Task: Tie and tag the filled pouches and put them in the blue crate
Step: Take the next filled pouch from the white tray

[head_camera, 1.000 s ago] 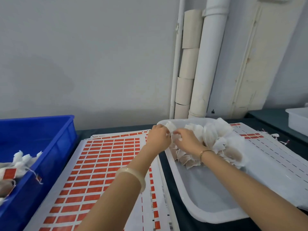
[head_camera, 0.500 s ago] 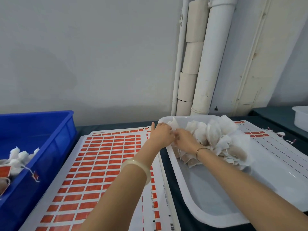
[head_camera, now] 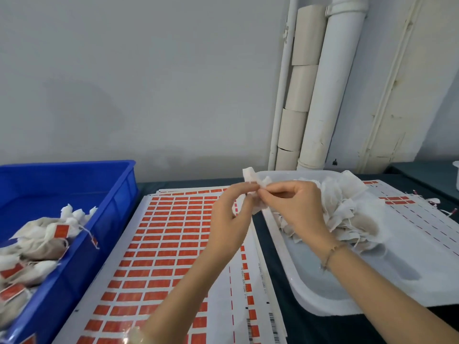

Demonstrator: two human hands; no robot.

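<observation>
White pouch [head_camera: 250,181] pinched between hands.

One blue crate [head_camera: 124,180], one white tray [head_camera: 323,289], two stacks of label sheets [head_camera: 161,244], one held pouch [head_camera: 249,175]; heaped pouches [head_camera: 347,207] too tangled to count.

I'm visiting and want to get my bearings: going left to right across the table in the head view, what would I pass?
blue crate holding tagged pouches → sheet of red labels → left hand → right hand, both pinching one pouch → white tray with a pile of untied pouches → second label sheet
</observation>
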